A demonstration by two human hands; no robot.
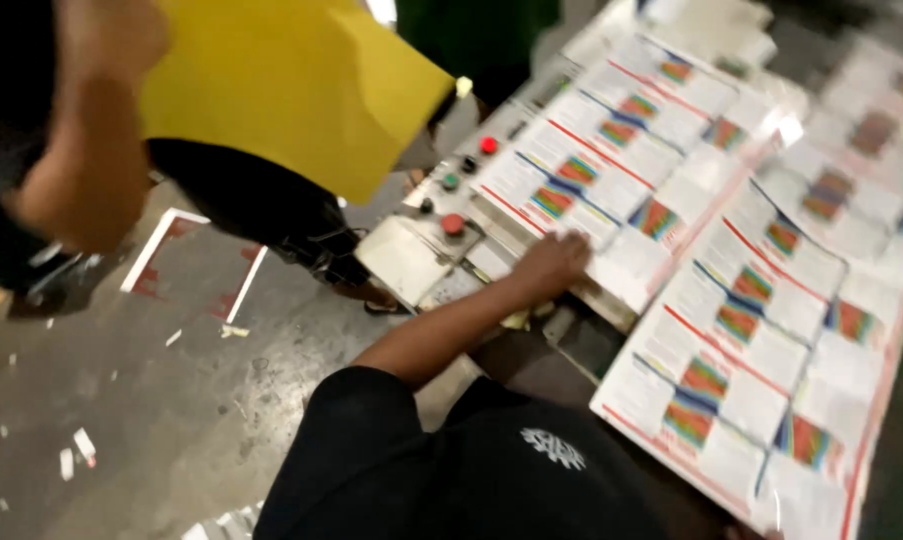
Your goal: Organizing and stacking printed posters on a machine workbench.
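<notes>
the grey concrete floor (172, 400) fills the lower left, strewn with small paper scraps (77, 450). to the right lie large printed sheets (762, 330), white with red lines and rainbow-coloured blocks, spread in overlapping stacks across the machine's desk (572, 340). a big yellow sheet (292, 90) hangs at the top, above another person's dark trousers (252, 200). the wearer's black shirt (452, 470) fills the bottom edge. at the upper left the left hand (112, 35) is raised and blurred; i cannot tell whether its fingers are clenched or released. the right hand (552, 265) reaches out and rests palm down on the near edge of one printed sheet, fingers flat and loose, gripping nothing. just left of it sits a control panel (442, 210) with red, green and black buttons (454, 224).
</notes>
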